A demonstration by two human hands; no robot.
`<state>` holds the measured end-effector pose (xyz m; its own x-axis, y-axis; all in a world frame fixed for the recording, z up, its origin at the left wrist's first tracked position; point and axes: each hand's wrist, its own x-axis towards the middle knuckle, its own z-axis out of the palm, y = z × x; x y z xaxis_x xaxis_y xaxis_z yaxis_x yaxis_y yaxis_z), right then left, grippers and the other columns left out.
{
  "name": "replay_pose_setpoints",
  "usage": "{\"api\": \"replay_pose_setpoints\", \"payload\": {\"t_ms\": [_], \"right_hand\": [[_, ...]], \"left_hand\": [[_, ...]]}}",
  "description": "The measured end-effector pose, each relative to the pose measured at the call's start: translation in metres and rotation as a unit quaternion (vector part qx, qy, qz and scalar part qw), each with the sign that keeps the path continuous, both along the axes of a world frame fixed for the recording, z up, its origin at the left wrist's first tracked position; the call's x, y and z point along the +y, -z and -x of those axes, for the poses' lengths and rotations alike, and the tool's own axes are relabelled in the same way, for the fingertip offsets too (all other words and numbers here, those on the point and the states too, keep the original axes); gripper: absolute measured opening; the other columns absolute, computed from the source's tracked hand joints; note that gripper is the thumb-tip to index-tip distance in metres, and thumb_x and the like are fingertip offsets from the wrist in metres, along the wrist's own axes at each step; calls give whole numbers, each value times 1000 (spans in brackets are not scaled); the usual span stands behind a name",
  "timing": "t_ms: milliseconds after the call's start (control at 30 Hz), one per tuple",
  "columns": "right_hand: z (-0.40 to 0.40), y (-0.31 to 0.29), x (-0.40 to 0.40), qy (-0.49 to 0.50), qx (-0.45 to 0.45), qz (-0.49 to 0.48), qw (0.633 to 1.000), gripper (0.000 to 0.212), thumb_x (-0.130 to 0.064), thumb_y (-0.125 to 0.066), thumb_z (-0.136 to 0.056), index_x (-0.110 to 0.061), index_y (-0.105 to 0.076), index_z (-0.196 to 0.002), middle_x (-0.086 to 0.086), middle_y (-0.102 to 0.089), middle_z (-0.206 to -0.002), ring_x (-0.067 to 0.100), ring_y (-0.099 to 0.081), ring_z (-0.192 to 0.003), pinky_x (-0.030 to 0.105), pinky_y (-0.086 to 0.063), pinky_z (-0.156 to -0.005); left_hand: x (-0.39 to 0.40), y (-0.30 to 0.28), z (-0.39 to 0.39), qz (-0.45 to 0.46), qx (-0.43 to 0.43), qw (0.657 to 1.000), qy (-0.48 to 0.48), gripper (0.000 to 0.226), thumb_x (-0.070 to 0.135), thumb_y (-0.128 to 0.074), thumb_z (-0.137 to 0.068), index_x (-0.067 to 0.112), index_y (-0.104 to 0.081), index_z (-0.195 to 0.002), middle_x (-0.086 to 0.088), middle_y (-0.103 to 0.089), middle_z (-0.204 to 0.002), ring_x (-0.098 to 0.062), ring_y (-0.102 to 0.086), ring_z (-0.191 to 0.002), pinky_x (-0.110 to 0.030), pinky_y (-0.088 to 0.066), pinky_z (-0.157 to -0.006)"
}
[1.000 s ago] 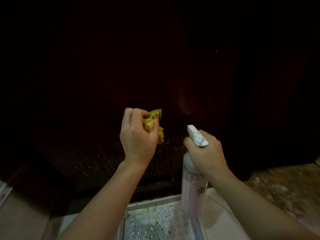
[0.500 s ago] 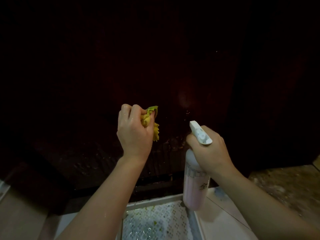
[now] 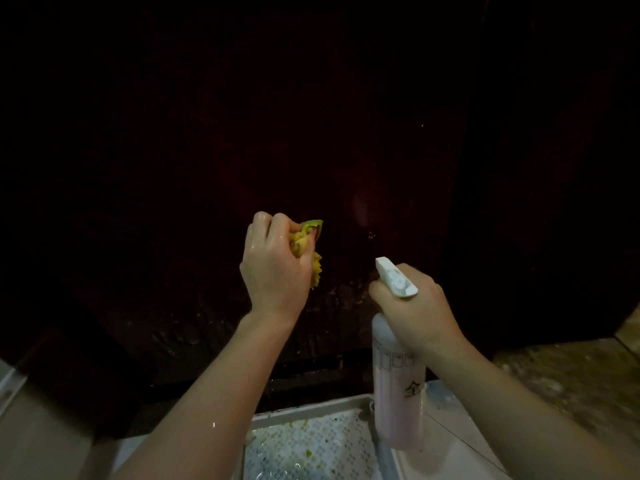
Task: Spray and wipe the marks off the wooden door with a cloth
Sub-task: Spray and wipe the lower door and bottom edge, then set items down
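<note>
Item: my left hand (image 3: 275,263), skin wet, fingers clenched round a crumpled yellow cloth (image 3: 308,252) whose folds stick out past my knuckles on the thumb side.

Item: my right hand (image 3: 414,306), level with and beside the left, wrapped round the neck of a spray bottle (image 3: 398,393); white nozzle above my knuckles, pale pink body hanging below my wrist.

Item: dark wooden door (image 3: 311,133), directly ahead of both hands; wet streaks glisten on its lower part, beneath the cloth.

Item: patterned tray (image 3: 311,407), below my forearms, speckled with greenish residue.
</note>
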<state>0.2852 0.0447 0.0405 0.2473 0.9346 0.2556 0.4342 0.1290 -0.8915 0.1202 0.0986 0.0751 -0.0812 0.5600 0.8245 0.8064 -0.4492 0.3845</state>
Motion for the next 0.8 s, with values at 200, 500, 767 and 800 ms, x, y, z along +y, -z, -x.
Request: {"api": "replay_pose_setpoints", "payload": {"t_ms": [200, 500, 767, 800], "right_hand": [[-10, 4, -7, -12, -19, 6, 1000, 17, -27, -65, -83, -18, -55, -73, -3, -56, -66, 11, -53, -60, 22, -40, -52], [-23, 12, -5, 5, 15, 29, 999, 14, -28, -68, -82, -17, -59, -80, 3, -62, -75, 18, -59, -70, 26, -43, -56], [-25, 8, -3, 16, -9, 2, 1000, 22, -24, -63, -83, -24, -51, -65, -5, -53, -60, 18, -53, -59, 32, -41, -54], [-26, 7, -2, 21, -15, -7, 1000, 27, -24, -62, -82, -25, -47, -61, -7, -49, -56, 15, -50, -55, 32, -38, -52]], "left_hand": [[10, -19, -30, -66, 37, 997, 14, 17, 19, -75, -79, 7, -62, -82, -5, -54, -86, -14, -49, -75, -18, -37, -55], [9, 41, -55, -33, 280, 959, 36, 15, -1, -70, -66, 10, -60, -71, -6, -55, -77, -22, -48, -67, -23, -25, -44], [7, -3, -51, -33, 83, 994, 57, 18, 21, -70, -80, 8, -59, -85, -4, -53, -88, -14, -50, -75, -20, -42, -54], [8, -13, -52, -47, 56, 996, 55, 18, 22, -68, -81, 8, -58, -85, -3, -53, -88, -12, -50, -75, -16, -39, -57]]}}
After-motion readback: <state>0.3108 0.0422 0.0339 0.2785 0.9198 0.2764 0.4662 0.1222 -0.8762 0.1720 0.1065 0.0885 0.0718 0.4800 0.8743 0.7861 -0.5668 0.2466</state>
